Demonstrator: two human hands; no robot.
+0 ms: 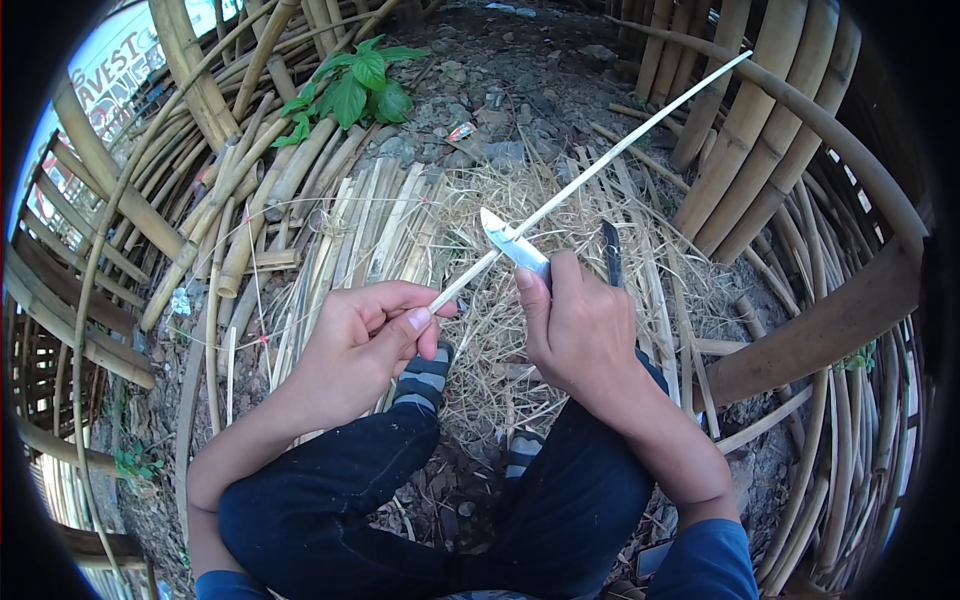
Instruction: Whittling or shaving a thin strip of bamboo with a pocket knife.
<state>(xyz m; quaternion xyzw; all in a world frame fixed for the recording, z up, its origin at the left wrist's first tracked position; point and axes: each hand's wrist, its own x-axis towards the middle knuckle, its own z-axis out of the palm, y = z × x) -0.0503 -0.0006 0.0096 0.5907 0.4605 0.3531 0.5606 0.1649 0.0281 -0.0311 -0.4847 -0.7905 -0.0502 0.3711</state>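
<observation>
My left hand (365,345) pinches the near end of a thin, pale bamboo stick (625,143) between thumb and fingers. The stick slants up and away to the right. In my right hand (585,325) is a knife, its handle hidden in the fist. The broad knife blade (508,240) lies across the stick, a little beyond my left fingers, with its tip pointing up and left. A small curl of shaving seems to sit where blade and stick meet. Below them, a heap of bamboo shavings (490,370) covers the ground between my feet.
Split bamboo strips (365,225) lie left of the shavings. A dark, narrow object (612,255) rests right of the blade. Thick bamboo poles (770,130) lean at the right, and more poles (190,80) stand at the left. A leafy plant (358,85) grows at the far left.
</observation>
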